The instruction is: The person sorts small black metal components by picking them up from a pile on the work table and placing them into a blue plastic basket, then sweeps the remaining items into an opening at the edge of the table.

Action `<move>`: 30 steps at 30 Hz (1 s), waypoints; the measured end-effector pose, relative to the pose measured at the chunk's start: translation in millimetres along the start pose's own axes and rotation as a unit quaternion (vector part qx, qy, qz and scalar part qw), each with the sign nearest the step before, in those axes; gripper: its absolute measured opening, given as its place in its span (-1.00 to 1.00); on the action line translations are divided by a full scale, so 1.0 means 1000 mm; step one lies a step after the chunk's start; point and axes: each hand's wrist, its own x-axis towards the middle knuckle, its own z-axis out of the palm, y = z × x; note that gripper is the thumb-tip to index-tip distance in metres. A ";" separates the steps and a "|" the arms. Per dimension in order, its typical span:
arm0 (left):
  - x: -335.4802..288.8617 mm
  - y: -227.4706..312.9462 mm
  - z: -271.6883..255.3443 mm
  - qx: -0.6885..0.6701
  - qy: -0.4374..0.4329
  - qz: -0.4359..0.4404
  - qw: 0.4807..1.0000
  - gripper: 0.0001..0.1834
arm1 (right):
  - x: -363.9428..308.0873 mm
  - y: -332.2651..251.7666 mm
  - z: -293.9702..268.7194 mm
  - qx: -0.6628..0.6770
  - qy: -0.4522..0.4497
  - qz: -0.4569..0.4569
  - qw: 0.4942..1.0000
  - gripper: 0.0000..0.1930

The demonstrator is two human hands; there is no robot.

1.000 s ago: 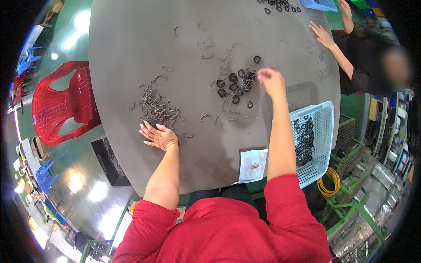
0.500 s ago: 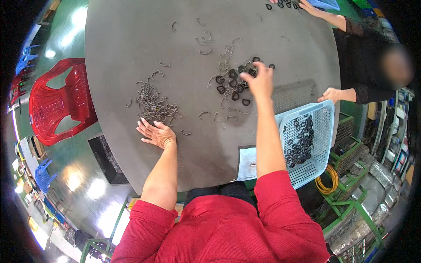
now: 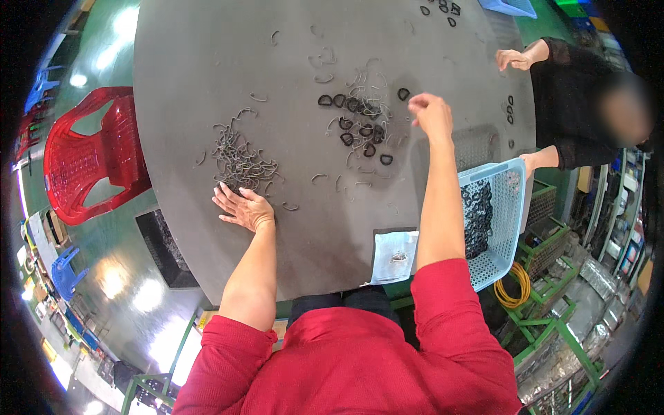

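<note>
My left hand [image 3: 245, 209] lies flat on the grey table with its fingers spread, touching the near edge of a pile of curved metal wire pieces [image 3: 242, 162]. My right hand [image 3: 433, 116] is over the table, right of a loose group of black D-shaped rings [image 3: 365, 129]. Its fingers are loosely bent and slightly blurred, and I see nothing between them. More wire pieces [image 3: 357, 88] lie among and around these rings. One black ring [image 3: 403, 94] sits apart, just left of my right hand.
A light blue perforated basket [image 3: 515, 200] holding many black rings stands at the table's right edge, a co-worker's hand [image 3: 536, 164] at its rim. Their other hand [image 3: 515, 59] hovers above the table near several rings [image 3: 510, 109]. A pale blue sheet [image 3: 387, 266] lies nearby. A red chair [image 3: 97, 155] stands left.
My right hand has moved right, off the black rings, which now lie spread further left. The co-worker's far hand has come nearer, and rings now show near it. My left hand stays put.
</note>
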 end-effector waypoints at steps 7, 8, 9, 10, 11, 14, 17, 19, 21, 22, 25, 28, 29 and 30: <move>-0.003 0.001 0.002 -0.001 0.004 0.006 1.000 -0.46 | 0.042 0.005 0.025 -0.047 0.165 -0.036 0.985 -0.71; -0.002 0.000 0.002 -0.001 0.003 0.007 1.000 -0.46 | 0.038 0.009 0.024 -0.047 0.165 -0.035 0.985 -0.71; -0.002 -0.001 0.003 0.007 0.001 0.005 1.000 -0.45 | 0.033 0.017 0.023 0.107 0.153 -0.033 0.982 -0.74; -0.001 -0.003 0.003 0.015 -0.002 0.004 1.000 -0.44 | 0.027 0.024 0.019 0.260 0.136 -0.030 0.956 -0.77; 0.000 -0.005 0.004 0.016 0.004 0.006 1.000 -0.44 | 0.020 0.032 0.013 0.371 0.169 -0.039 0.912 -0.78; 0.000 -0.005 0.001 0.004 -0.003 -0.002 1.000 -0.45 | 0.013 0.058 0.003 0.532 0.242 -0.007 0.812 -0.76; -0.002 -0.001 0.004 0.001 0.001 0.007 1.000 -0.44 | 0.028 0.073 0.004 0.272 0.258 0.130 0.918 -0.69; -0.002 -0.001 0.004 0.001 0.001 0.009 1.000 -0.44 | 0.035 0.065 0.019 0.078 0.335 0.061 0.937 -0.59; -0.003 0.000 0.004 0.001 -0.001 0.011 1.000 -0.44 | 0.037 0.057 0.022 0.030 0.328 0.029 0.944 -0.57; -0.003 0.001 0.004 0.002 -0.003 0.011 1.000 -0.44 | 0.040 0.053 0.023 0.011 0.304 0.014 0.952 -0.62; -0.002 -0.002 0.003 0.004 0.000 0.007 1.000 -0.44 | 0.023 0.044 0.027 0.285 0.181 -0.017 0.941 -0.72; 0.000 -0.006 0.004 0.006 0.006 0.000 1.000 -0.43 | -0.029 0.024 0.035 0.632 -0.006 -0.053 0.773 -0.79; 0.001 -0.007 0.004 0.003 0.006 0.002 1.000 -0.43 | -0.040 0.015 0.041 0.706 -0.068 -0.074 0.701 -0.81; -0.001 -0.006 0.005 0.002 0.003 0.001 1.000 -0.43 | -0.038 0.008 0.047 0.705 -0.067 -0.073 0.703 -0.81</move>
